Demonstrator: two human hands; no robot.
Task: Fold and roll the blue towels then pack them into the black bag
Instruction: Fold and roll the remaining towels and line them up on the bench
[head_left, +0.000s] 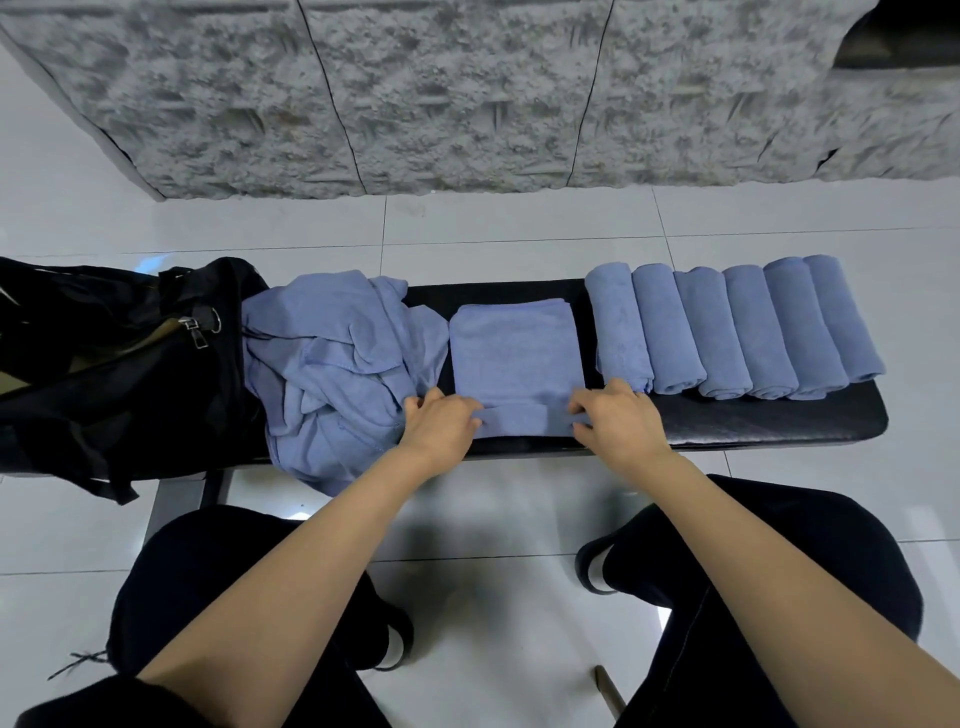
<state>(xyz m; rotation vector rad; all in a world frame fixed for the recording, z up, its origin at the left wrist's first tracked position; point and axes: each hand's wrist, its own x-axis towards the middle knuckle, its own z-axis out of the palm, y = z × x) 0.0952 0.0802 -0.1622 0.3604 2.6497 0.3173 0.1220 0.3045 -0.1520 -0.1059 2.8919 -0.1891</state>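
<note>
A folded blue towel (511, 351) lies flat in the middle of the black bench (769, 415). Its near edge is turned over into the start of a roll. My left hand (441, 423) pinches the left end of that rolled edge and my right hand (613, 415) pinches the right end. Several rolled blue towels (737, 330) lie side by side on the right of the bench. A heap of loose blue towels (337, 374) sits left of the folded one. The black bag (114, 358) stands open at the bench's left end.
A rough grey stone wall (467, 93) runs behind the bench across a white tiled floor (519, 223). My knees in black trousers and dark shoes are below the bench's front edge.
</note>
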